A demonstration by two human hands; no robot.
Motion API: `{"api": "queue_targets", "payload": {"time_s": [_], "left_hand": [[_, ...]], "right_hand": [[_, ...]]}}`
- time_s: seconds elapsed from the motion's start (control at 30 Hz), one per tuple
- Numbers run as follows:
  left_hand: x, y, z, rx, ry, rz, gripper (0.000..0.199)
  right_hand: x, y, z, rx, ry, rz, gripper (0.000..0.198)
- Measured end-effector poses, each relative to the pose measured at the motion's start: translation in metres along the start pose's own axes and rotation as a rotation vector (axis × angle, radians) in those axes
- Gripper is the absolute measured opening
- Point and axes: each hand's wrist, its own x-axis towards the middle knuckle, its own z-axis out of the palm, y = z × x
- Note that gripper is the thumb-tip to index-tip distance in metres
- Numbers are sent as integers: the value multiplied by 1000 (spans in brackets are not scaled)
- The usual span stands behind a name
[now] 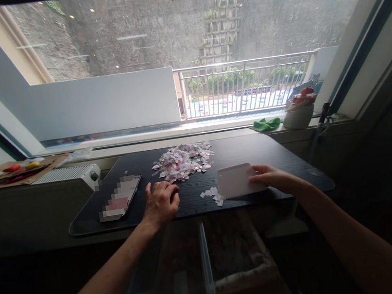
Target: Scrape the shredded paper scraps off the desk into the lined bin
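In the head view, my right hand (pixel 267 178) pinches the right edge of a flat white rectangular panel (pixel 236 181), which looks tipped up on the dark table. A few small white paper pieces (pixel 211 195) lie against the panel's left side. My left hand (pixel 161 199) rests palm down near the table's front edge, fingers bent and apart, and I see nothing in it. Beyond it is a heap of small pale pink and white paper pieces (pixel 183 161). A phone (pixel 121 198), its screen partly pixelated, lies to the left of that hand.
The black table (pixel 244 149) has rounded corners and stands below a wide window. A white radiator (pixel 69 174) and cardboard (pixel 42 165) with coloured items are at the left. A green cloth (pixel 265 125) and a white pot (pixel 298 116) sit on the right of the sill.
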Motion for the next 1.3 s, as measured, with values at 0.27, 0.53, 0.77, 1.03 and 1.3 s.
{"api": "queue_targets", "payload": {"time_s": [0.27, 0.53, 0.77, 1.03, 1.3], "left_hand": [[1, 1, 0, -6, 0, 1, 22], [2, 1, -3, -99, 2, -50, 27], [19, 46, -3, -806, -85, -519, 61], [29, 100, 10, -941, -178, -532, 68], [34, 103, 29, -963, -202, -482, 65]], "right_hand": [[-9, 2, 8, 27, -54, -34, 30], [-9, 1, 2, -8, 143, -142, 29], [-6, 16, 18, -135, 451, -198, 25], [-17, 14, 35, -290, 403, -218, 21], [-25, 13, 35, -214, 335, -185, 20]]}}
